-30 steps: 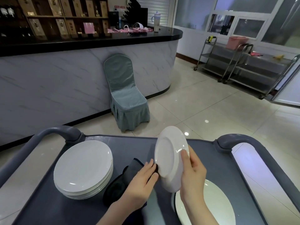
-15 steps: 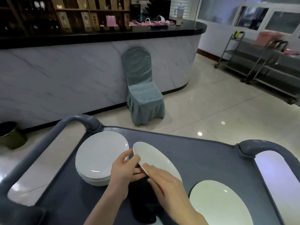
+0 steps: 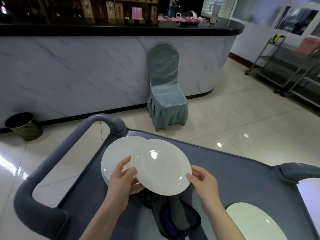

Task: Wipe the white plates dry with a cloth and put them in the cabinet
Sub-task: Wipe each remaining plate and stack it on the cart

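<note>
Over the left half of the grey cart [image 3: 242, 179], a white plate [image 3: 161, 167] is held face up and slightly tilted. It is round, smooth and glossy, with bright spots of light on its shallow well. The left hand [image 3: 121, 184] grips its left rim, thumb on top and fingers curled beneath; the right hand [image 3: 206, 184] pinches the right rim. The plate overlaps the stack of white plates [image 3: 117, 153] near the far-left corner, and a dark cloth [image 3: 174, 217] lies below its near edge. A lone plate [image 3: 252, 222] sits at the near-right corner.

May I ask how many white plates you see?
3 visible: held plate between left hand and right hand; top plate of the left stack, more likely hidden beneath; lone plate on the cart, near right.
</note>
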A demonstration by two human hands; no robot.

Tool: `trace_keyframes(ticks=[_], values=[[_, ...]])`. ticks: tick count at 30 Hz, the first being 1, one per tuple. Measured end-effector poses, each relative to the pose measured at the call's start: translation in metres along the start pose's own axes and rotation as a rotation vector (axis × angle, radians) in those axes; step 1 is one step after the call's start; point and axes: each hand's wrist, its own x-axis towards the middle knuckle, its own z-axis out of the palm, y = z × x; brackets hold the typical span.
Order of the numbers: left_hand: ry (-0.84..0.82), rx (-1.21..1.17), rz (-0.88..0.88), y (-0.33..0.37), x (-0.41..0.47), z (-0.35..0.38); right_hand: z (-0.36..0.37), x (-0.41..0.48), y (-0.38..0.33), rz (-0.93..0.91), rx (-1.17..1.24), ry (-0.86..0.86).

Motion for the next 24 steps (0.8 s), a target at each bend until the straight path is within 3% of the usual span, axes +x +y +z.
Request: trace_keyframes(ticks=[4, 10, 24], values=[[0.001, 0.077, 0.049, 0.004, 0.010, -0.020, 0.029, 0.003, 0.000, 0.057, 0.220, 0.020], [0.143, 0.362, 0.226, 0.017, 0.043, -0.062, 0.075, 0.015, 0.003, 0.086, 0.182, -0.014], [0.294, 0.709, 0.339, 0.008, 0.071, -0.099, 0.129, 0.026, 0.012, 0.045, 0.052, 0.033]])
